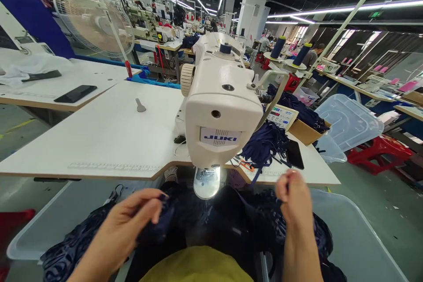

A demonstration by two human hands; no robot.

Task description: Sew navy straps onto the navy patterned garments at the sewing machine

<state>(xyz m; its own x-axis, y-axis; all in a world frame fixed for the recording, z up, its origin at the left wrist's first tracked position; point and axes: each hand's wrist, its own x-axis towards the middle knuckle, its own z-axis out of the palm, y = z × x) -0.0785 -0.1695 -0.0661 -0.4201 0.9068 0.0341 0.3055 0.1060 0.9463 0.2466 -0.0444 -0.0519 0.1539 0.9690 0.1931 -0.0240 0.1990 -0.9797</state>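
Observation:
A white JUKI sewing machine [220,97] stands in front of me on a white table [109,136]. Below its lit needle area [206,180] lies dark navy fabric [211,220] across my lap. My left hand [132,220] is closed, pinching a fold of this fabric at the lower left. My right hand [292,200] is raised at the lower right, fingers pinched together on an edge of the same fabric or a thin strip of it. The machine head hides the needle itself.
A pile of navy strips [264,143], a black phone [294,154] and orange snips [246,165] lie right of the machine. A control panel [281,116] and a cardboard box [306,130] sit behind. Clear plastic bins [346,125] stand right; a fan [94,24] and another table with a phone [75,93] stand left.

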